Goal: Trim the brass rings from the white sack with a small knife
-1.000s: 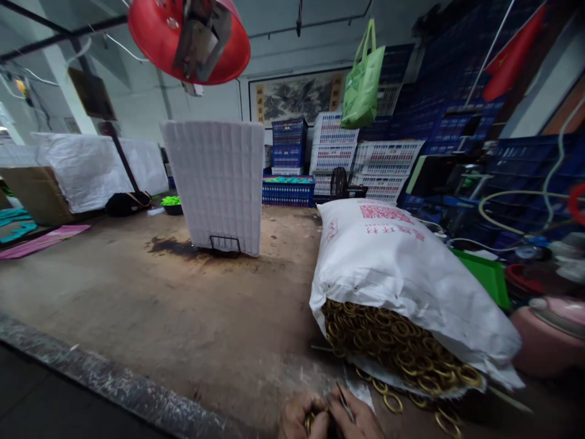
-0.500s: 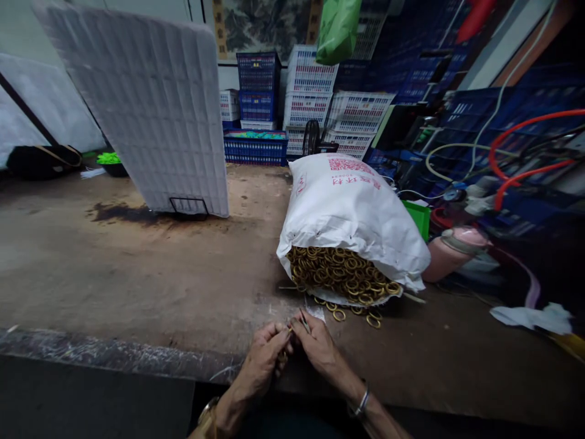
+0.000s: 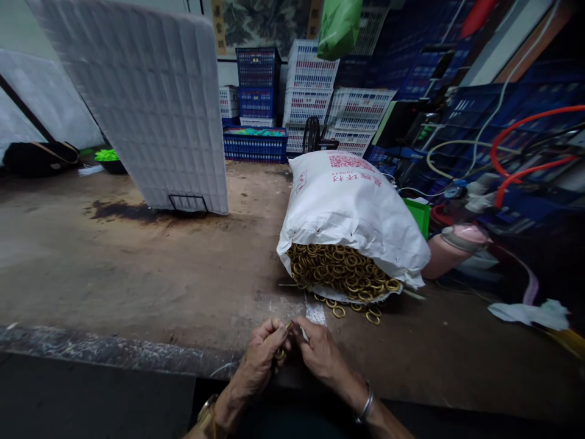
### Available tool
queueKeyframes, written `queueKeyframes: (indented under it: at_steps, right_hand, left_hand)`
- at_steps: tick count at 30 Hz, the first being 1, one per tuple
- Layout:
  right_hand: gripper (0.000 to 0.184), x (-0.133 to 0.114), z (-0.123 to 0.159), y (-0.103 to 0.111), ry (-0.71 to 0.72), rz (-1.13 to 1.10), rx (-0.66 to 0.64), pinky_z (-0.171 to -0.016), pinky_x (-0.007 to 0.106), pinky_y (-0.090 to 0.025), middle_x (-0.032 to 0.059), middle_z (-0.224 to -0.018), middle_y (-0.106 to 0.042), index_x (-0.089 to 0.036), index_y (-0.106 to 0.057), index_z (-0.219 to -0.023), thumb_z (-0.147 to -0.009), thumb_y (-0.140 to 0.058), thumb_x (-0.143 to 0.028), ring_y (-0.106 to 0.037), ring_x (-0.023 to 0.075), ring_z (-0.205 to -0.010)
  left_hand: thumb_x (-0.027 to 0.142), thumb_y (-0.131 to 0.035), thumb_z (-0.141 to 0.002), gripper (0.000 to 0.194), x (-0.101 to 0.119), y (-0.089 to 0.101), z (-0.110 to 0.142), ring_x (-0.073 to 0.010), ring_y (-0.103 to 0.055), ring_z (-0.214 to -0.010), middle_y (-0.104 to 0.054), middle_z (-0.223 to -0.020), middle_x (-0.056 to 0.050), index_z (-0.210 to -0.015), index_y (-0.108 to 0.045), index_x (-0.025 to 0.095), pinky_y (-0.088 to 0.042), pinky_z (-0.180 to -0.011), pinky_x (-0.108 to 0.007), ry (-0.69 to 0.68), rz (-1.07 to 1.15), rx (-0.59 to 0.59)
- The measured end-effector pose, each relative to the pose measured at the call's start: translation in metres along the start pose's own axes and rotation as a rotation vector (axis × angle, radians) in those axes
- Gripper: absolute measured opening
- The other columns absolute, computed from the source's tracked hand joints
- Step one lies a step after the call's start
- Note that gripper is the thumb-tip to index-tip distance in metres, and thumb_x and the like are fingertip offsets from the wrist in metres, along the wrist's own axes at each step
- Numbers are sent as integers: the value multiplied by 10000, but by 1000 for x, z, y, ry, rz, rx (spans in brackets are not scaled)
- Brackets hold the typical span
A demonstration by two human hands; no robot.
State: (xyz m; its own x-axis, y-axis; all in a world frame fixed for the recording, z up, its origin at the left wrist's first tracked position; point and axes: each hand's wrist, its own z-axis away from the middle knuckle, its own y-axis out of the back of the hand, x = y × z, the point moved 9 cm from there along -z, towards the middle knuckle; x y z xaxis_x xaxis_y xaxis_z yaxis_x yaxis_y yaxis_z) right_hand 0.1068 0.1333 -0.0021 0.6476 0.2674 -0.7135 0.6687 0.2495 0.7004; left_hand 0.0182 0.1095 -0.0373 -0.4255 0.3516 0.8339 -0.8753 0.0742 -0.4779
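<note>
My left hand (image 3: 259, 360) is closed around several brass-coloured rings (image 3: 280, 353), one of them pinched near the thumb tip. Close beside it, my right hand (image 3: 322, 353) is closed on a slim metal tool (image 3: 303, 333), mostly hidden by the fingers; its exact kind is unclear. The fingertips of both hands come together at the pinched ring, above the table's front edge. Just beyond them lies a white woven sack (image 3: 351, 195) with red print. Its open mouth faces me, full of brass-coloured rings (image 3: 340, 268), and a few loose rings (image 3: 339, 312) lie in front.
On the brown table (image 3: 137, 274), a tall white padded panel (image 3: 169, 110) stands in a black wire holder (image 3: 188, 203). A pink bottle (image 3: 452, 250) and a green tray (image 3: 417, 214) sit right of the sack. Stacked crates (image 3: 258, 79) line the back, and orange hose (image 3: 525, 128) loops at right.
The view has tilted down and turned right, bringing both forearms into sight. Since half a second ago, the right hand has turned slightly at the ring, and the tool's tip shows less.
</note>
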Motion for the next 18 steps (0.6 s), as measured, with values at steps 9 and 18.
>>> queueKeyframes:
  at_steps: [9, 18]
  right_hand:
    - [344, -7, 3, -6, -1, 151, -111, -604, 222, -298, 14, -733, -607, -205, -533, -850, -613, -353, -32, -530, 146, -665]
    - [298, 14, 2, -1, -118, 400, -118, -553, 234, -278, 45, -733, -629, -175, -525, -891, -670, -382, -35, -559, 155, -647]
  left_hand:
    - [465, -573, -730, 327, 7, -2, 2, -28, -305, -382, -446, -532, 64, -672, -423, 181, -219, -379, -164, 7, -124, 12]
    - [412, -532, -783, 299, 18, -9, 13, -29, -314, -380, -411, -490, 63, -638, -473, 158, -245, -377, -160, -18, -235, -54]
